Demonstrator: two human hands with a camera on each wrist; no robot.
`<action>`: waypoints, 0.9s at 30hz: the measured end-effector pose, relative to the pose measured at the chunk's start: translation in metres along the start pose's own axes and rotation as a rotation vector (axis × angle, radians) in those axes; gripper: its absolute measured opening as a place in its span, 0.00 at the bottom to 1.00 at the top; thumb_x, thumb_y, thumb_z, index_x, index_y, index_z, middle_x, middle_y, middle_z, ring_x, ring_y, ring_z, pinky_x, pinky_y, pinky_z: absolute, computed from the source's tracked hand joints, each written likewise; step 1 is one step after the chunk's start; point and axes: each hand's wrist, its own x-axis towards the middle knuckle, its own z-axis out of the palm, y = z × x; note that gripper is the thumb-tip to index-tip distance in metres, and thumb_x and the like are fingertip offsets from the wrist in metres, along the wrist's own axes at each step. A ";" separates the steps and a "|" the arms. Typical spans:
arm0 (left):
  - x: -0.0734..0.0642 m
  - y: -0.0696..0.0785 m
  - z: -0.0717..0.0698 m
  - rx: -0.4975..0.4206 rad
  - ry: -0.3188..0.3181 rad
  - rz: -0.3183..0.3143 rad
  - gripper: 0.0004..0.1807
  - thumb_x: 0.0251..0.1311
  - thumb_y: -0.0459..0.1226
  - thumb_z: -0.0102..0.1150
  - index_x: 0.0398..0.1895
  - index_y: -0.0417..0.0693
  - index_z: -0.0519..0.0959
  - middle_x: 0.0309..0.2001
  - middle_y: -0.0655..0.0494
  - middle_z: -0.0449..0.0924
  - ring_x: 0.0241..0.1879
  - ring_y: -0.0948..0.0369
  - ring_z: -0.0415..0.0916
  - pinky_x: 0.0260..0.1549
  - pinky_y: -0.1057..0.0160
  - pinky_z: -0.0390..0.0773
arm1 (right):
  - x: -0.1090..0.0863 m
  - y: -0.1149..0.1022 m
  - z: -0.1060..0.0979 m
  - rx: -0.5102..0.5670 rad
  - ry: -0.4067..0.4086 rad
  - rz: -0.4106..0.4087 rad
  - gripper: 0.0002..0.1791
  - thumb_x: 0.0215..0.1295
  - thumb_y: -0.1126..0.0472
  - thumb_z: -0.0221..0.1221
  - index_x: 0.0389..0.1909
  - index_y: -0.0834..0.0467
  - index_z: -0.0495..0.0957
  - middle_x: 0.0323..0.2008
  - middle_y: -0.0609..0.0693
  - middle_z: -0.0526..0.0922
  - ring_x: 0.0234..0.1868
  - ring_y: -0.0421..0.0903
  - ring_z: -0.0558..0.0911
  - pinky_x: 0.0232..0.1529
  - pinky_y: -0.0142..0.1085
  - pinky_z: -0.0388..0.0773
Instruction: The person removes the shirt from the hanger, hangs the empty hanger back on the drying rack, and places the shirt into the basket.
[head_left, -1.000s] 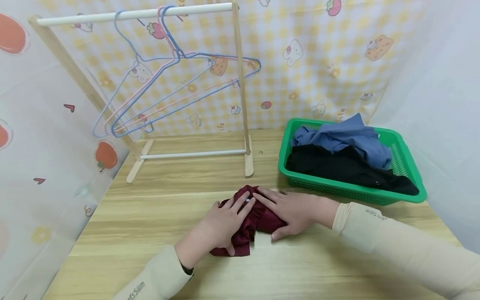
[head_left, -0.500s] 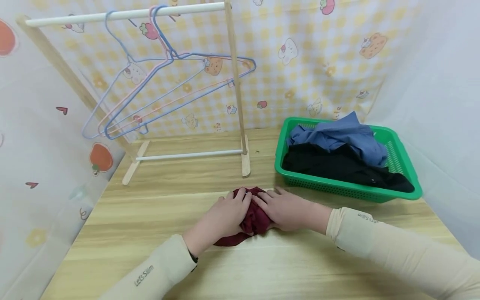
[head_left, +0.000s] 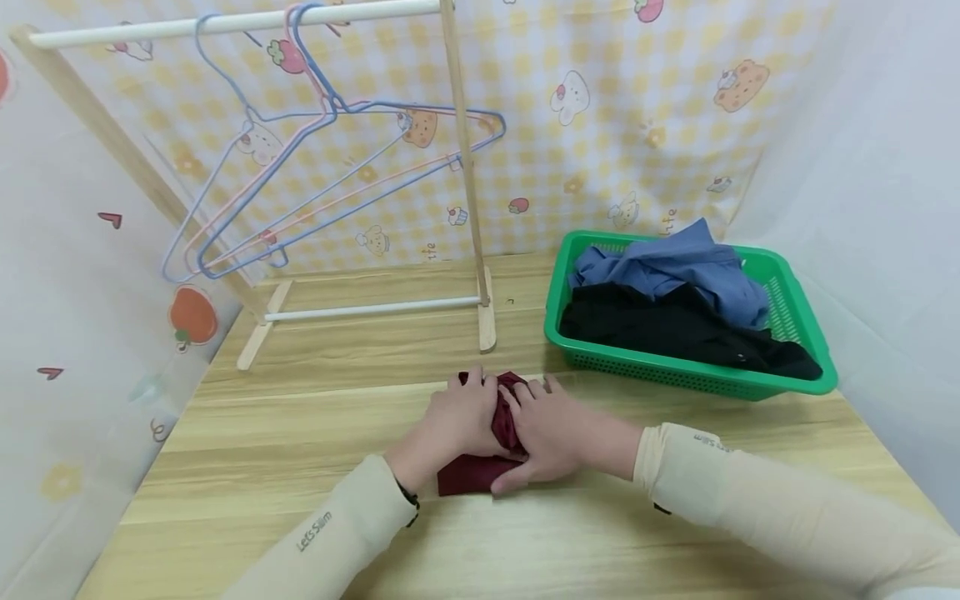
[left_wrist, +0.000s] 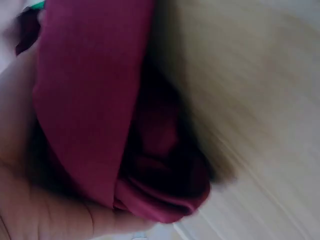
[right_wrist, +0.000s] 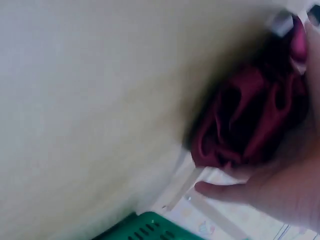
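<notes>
A crumpled maroon satin cloth lies bunched on the wooden table between two hands. My left hand grips its left side, fingers curved over the top. From the right, my right hand holds the bundle with the fingers over it and the thumb along the lower edge. In the left wrist view a smooth flap of the maroon cloth hangs past the hand, above a rolled fold. Gathered folds of the cloth show beside the fingers in the right wrist view. The hands hide much of the cloth.
At the back right stands a green basket holding a blue garment and a black garment. A wooden rack at the back left carries blue and pink wire hangers. A patterned curtain hangs behind.
Both hands have drawn the maroon cloth into a tighter bundle. The flatter piece at the front has shifted right, and the right thumb now lies over it. The camera view has shifted slightly.
</notes>
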 end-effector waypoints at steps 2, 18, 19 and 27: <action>0.000 -0.002 -0.003 -0.059 -0.049 -0.011 0.64 0.43 0.71 0.77 0.76 0.41 0.68 0.68 0.40 0.69 0.66 0.35 0.72 0.52 0.36 0.85 | 0.002 -0.006 0.003 -0.004 0.033 0.023 0.69 0.61 0.11 0.45 0.82 0.67 0.58 0.78 0.67 0.67 0.76 0.63 0.71 0.75 0.67 0.66; -0.023 -0.027 -0.010 0.132 -0.051 0.207 0.69 0.42 0.67 0.82 0.85 0.49 0.58 0.76 0.43 0.68 0.76 0.42 0.66 0.66 0.38 0.78 | 0.004 0.012 -0.002 -0.109 -0.044 -0.114 0.49 0.75 0.37 0.59 0.83 0.63 0.55 0.79 0.63 0.63 0.78 0.60 0.68 0.75 0.56 0.72; -0.022 -0.028 -0.009 0.131 -0.025 0.223 0.66 0.45 0.66 0.81 0.83 0.48 0.61 0.73 0.43 0.71 0.74 0.43 0.68 0.65 0.39 0.78 | 0.004 0.014 -0.001 -0.099 -0.026 -0.127 0.48 0.75 0.38 0.59 0.83 0.63 0.56 0.78 0.62 0.65 0.77 0.60 0.69 0.75 0.55 0.73; -0.009 -0.038 -0.008 -0.062 0.047 0.424 0.32 0.52 0.41 0.80 0.61 0.47 0.79 0.43 0.51 0.86 0.42 0.58 0.83 0.45 0.56 0.85 | -0.010 0.012 0.000 0.038 0.063 -0.155 0.37 0.74 0.46 0.63 0.72 0.67 0.67 0.55 0.60 0.81 0.53 0.52 0.82 0.57 0.42 0.83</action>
